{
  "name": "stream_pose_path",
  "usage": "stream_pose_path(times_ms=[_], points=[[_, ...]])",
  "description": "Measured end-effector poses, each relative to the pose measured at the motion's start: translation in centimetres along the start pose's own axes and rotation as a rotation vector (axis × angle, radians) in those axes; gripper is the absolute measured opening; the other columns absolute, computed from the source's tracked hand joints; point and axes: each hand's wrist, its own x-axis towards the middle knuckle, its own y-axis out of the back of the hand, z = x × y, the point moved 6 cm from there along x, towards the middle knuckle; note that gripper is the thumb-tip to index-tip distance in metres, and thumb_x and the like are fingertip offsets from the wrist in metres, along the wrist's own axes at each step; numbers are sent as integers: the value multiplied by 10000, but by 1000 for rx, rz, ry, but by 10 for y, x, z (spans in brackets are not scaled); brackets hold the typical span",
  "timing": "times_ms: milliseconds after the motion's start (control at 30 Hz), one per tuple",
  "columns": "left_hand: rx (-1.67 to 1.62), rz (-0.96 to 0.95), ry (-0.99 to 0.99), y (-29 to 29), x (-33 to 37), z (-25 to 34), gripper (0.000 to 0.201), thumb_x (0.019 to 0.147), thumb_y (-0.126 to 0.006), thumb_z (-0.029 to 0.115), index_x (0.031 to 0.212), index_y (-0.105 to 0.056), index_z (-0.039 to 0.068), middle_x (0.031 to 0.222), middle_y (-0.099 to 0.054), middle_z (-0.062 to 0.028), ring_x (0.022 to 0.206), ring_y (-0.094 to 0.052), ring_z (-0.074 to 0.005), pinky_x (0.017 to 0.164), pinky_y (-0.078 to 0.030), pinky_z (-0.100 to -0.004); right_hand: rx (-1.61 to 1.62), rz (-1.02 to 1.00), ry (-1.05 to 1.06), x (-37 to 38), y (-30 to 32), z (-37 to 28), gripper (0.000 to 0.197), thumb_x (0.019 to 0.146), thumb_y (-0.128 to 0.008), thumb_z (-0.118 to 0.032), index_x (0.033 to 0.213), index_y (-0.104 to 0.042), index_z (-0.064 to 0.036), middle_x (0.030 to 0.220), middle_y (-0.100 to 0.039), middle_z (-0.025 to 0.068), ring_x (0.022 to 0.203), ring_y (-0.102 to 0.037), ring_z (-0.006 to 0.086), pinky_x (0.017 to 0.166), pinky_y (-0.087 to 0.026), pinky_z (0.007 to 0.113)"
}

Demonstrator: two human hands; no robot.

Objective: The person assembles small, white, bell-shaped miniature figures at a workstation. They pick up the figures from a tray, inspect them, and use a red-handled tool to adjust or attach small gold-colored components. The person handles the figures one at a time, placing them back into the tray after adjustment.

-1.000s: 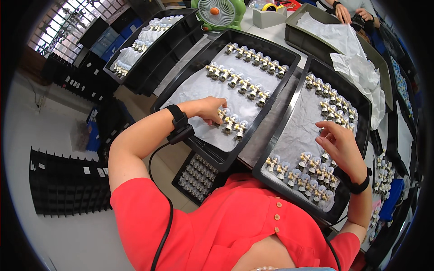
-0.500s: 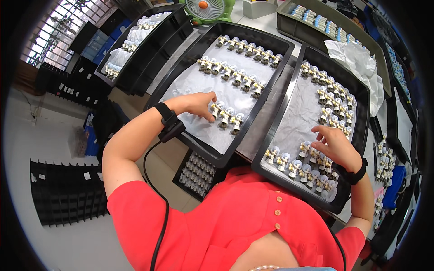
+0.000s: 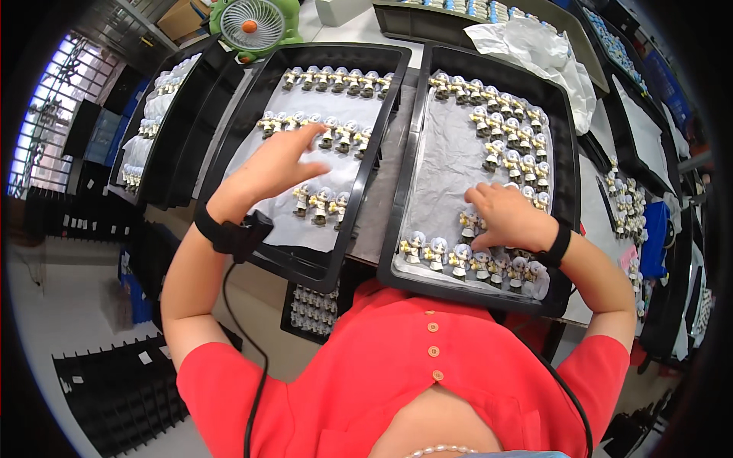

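Two black trays lined with white sheets lie side by side in front of me. The left tray (image 3: 229, 153) holds three rows of small pale figurines (image 3: 321, 204). My left hand (image 3: 267, 172) hovers over its middle, fingers spread, the index finger pointing at the second row; nothing is in it. The right tray (image 3: 569, 153) holds several rows of the same figurines (image 3: 510, 164). My right hand (image 3: 508, 217) rests on the figurines near its front edge, fingers curled over one (image 3: 468, 224); whether it grips it I cannot tell. Both wrists wear black bands.
A green desk fan (image 3: 248, 27) stands behind the left tray. More black trays (image 3: 164, 114) with figurines lie at the far left and along the back. Crumpled white plastic (image 3: 534, 46) sits behind the right tray. Another filled tray (image 3: 313, 309) lies below the table edge.
My left hand has lifted off the front row of the left tray and reached toward the second row. My right hand has slid left along the front rows of the right tray.
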Motion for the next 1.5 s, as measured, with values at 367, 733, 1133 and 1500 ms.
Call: stream_pose_path(times_ms=[367,733,1133,1500], points=[[-708,-99,-288,-46,18,135,510,832,-639,160,1291,-435,76,1137,-567,-93,1073,-518,-195,959,-387,-339,237,-6,1,14,-2,-4,585,619,-656,-62,1144,-415,33,991,-513,227,877,-564,399,751,-481,438],[-1415,-13,-98,-68,43,103,637,860,-608,85,1390,-255,70,1317,-386,-164,1085,-516,-179,879,-455,-285,557,676,415,13,83,-13,883,650,-671,-4,1412,-227,-55,1306,-431,172,1139,-485,300,971,-400,377],[-1426,70,-137,-79,49,100,659,827,-640,9,1376,-278,64,1289,-422,-140,1080,-543,-175,853,-492,-274,596,714,413,26,60,-8,975,635,-712,12,1440,-169,-72,1268,-469,141,1094,-493,292,957,-401,385],[-1195,123,-180,-76,47,102,628,807,-672,32,1340,-340,58,1373,-347,-108,1148,-489,-179,927,-449,-300,975,583,283,34,43,6,963,715,-728,-69,1458,-121,-154,1344,-435,151,1170,-498,279,1019,-379,379]])
